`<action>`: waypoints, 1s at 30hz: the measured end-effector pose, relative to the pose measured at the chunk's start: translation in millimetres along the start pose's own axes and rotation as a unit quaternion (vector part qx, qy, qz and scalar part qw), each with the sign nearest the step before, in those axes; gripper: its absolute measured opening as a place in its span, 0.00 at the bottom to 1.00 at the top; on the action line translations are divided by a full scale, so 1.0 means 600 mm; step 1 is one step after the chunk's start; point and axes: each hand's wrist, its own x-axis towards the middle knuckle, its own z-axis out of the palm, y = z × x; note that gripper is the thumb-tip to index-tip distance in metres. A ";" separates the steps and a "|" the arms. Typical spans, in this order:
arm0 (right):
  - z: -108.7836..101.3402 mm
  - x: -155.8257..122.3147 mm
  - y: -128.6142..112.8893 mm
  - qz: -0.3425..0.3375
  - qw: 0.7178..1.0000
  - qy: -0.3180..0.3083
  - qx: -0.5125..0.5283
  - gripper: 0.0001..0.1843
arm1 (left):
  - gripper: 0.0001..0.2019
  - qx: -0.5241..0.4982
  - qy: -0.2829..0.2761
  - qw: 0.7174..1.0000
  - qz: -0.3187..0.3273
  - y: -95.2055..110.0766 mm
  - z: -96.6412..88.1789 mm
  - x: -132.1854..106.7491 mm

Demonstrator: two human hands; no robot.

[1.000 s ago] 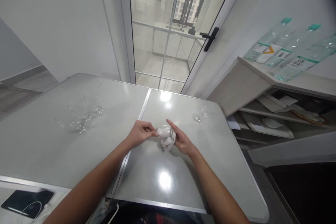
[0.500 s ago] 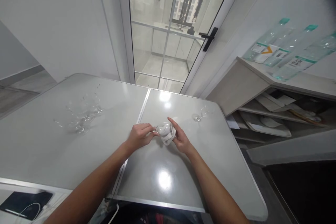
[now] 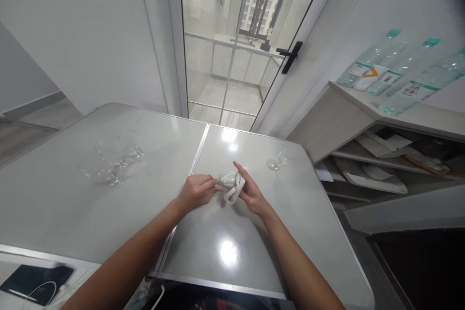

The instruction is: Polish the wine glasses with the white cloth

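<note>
Basically, left hand (image 3: 199, 190) pinches the glass (image 3: 225, 182), stem mostly hidden, inside the table's (image 3: 319, 223) edges. Right hand (image 3: 253, 197) touches cloth (image 3: 237, 191); can't tell if clamped.

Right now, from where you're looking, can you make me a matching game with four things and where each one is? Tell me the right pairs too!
Things:
1. soft white cloth
2. tall clear plastic bottles with green caps
3. black lever door handle
4. group of clear drinking glasses

Places:
A. on the door's white frame
B. on the left part of the glossy grey table
C. in the right hand
D. on top of the beige cabinet

Right pairs: 1-C, 2-D, 3-A, 4-B.
</note>
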 end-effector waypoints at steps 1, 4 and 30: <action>-0.002 0.001 0.000 0.001 1.000 0.005 -0.004 0.42 | 0.01 -0.001 0.000 1.000 0.001 0.001 0.000 0.001; -0.009 0.004 0.006 -0.019 0.999 0.034 -0.035 0.36 | 0.01 0.007 0.012 1.000 -0.006 0.004 0.003 0.001; -0.006 0.004 0.017 -0.048 0.996 0.026 -0.074 0.24 | 0.04 -0.024 -0.005 0.997 -0.077 0.011 0.021 -0.013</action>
